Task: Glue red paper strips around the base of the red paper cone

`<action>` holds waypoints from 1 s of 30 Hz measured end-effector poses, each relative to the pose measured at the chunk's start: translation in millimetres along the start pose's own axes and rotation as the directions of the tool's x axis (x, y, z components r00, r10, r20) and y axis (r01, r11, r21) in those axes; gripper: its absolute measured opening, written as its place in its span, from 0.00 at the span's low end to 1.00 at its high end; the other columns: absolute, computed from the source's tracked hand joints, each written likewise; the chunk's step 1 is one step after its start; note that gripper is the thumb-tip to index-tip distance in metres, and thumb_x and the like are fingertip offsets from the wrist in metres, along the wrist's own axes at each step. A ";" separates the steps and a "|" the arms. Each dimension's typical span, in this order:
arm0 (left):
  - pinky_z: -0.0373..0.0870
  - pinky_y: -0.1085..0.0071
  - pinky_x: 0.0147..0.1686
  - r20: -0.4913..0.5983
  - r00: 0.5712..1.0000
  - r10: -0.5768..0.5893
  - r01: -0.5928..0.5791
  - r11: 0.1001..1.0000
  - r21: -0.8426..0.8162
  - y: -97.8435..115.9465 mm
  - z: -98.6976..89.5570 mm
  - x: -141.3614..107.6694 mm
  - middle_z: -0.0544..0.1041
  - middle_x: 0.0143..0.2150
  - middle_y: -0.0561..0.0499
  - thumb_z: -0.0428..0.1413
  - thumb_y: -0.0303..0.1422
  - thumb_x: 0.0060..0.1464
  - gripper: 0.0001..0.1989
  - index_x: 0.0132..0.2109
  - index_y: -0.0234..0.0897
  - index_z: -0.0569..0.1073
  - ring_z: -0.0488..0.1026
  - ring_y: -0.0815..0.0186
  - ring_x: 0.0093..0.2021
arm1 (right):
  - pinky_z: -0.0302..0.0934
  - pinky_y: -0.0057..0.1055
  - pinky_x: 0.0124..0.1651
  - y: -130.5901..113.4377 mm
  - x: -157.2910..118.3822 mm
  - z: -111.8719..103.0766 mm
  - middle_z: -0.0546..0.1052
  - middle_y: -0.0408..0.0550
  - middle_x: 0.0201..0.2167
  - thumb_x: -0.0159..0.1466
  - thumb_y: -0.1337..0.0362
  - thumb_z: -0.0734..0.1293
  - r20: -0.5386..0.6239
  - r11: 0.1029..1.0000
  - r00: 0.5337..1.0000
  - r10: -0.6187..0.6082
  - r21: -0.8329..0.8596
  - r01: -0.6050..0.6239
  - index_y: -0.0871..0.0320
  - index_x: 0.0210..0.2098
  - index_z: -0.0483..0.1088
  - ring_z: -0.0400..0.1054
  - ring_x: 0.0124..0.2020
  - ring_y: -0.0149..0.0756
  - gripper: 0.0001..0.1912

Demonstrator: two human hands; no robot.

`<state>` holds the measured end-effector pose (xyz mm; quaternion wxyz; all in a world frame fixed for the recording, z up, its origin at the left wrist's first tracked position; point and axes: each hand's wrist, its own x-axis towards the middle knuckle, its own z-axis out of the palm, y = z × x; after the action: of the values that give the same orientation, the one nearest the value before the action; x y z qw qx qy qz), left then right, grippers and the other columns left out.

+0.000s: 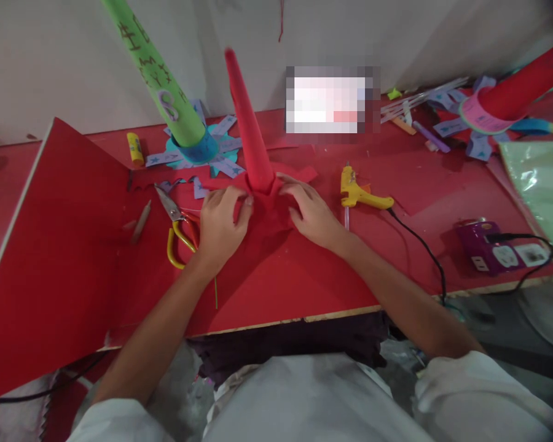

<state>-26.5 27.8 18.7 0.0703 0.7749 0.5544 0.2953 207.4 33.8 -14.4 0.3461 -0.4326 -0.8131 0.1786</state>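
A tall, narrow red cone [253,135] stands upright on the table, leaning a little left at its tip. Around its foot spreads a red base with strip-like arms [299,175], made of what looks like paper or foam sheet. My left hand [225,221] pinches the left side of this base, thumb and fingers curled in. On the opposite side, my right hand [316,215] grips the base with bent fingers near the cone's foot. Scissors [177,221] with yellow and red handles lie beside my left hand. To the right of my right hand rests a yellow glue gun [362,193].
A green decorated cone [166,80] stands back left, near a yellow glue stick [135,149]. An upright red panel [50,258] borders the left. At right are a purple power box [493,248] with cord, another red cone [534,77] and several clear sticks [428,95].
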 end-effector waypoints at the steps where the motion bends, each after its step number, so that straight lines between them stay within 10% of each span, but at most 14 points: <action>1: 0.73 0.55 0.57 -0.009 0.999 -0.041 0.041 0.999 0.006 -1.8 0.0 0.5 0.82 0.45 0.47 0.50 0.35 0.70 0.07 0.45 0.42 0.72 0.79 0.56 0.51 | 0.61 0.56 0.71 2.5 -0.4 0.8 0.71 0.55 0.68 0.60 0.80 0.58 -0.015 1.000 1.000 0.008 -0.001 -0.008 0.53 0.58 0.68 0.65 0.70 0.49 0.30; 7: 0.72 0.59 0.58 0.083 0.996 -0.035 0.041 0.996 -0.078 -14.0 3.3 7.9 0.82 0.55 0.46 0.52 0.32 0.67 0.14 0.57 0.42 0.73 0.78 0.57 0.56 | 0.70 0.49 0.56 2.4 -6.4 3.5 0.82 0.53 0.47 0.64 0.76 0.59 -0.126 0.994 0.990 0.068 -0.074 -0.078 0.53 0.52 0.71 0.76 0.50 0.50 0.21; 12: 0.71 0.54 0.56 0.223 0.973 -0.060 0.042 0.995 0.086 -12.5 7.3 7.5 0.83 0.52 0.41 0.54 0.34 0.66 0.19 0.61 0.37 0.75 0.78 0.50 0.54 | 0.70 0.51 0.58 -9.6 -10.2 3.8 0.81 0.55 0.51 0.69 0.71 0.60 -0.019 0.995 0.999 0.038 -0.096 -0.040 0.53 0.57 0.71 0.75 0.53 0.51 0.19; 22: 0.71 0.57 0.55 0.126 0.992 0.011 -0.012 1.000 0.003 -11.8 -2.0 7.9 0.84 0.52 0.46 0.45 0.34 0.72 0.18 0.57 0.43 0.78 0.79 0.56 0.52 | 0.67 0.60 0.65 -6.4 -9.9 4.1 0.76 0.58 0.62 0.71 0.66 0.63 -0.087 0.992 0.991 0.101 -0.060 -0.107 0.54 0.69 0.62 0.70 0.64 0.56 0.27; 30: 0.66 0.50 0.55 -0.026 0.977 -0.210 0.209 0.937 0.280 -68.4 -21.6 21.7 0.79 0.53 0.43 0.42 0.39 0.74 0.20 0.54 0.38 0.76 0.74 0.52 0.59 | 0.64 0.60 0.67 -5.7 -9.3 2.7 0.76 0.56 0.63 0.72 0.68 0.62 -0.108 0.994 0.993 0.045 -0.097 -0.056 0.52 0.49 0.72 0.69 0.65 0.54 0.10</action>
<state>-89.4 68.3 14.7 -0.0086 0.7142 0.6698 0.2028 205.8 22.9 -16.7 0.3619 -0.4786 -0.7904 0.1236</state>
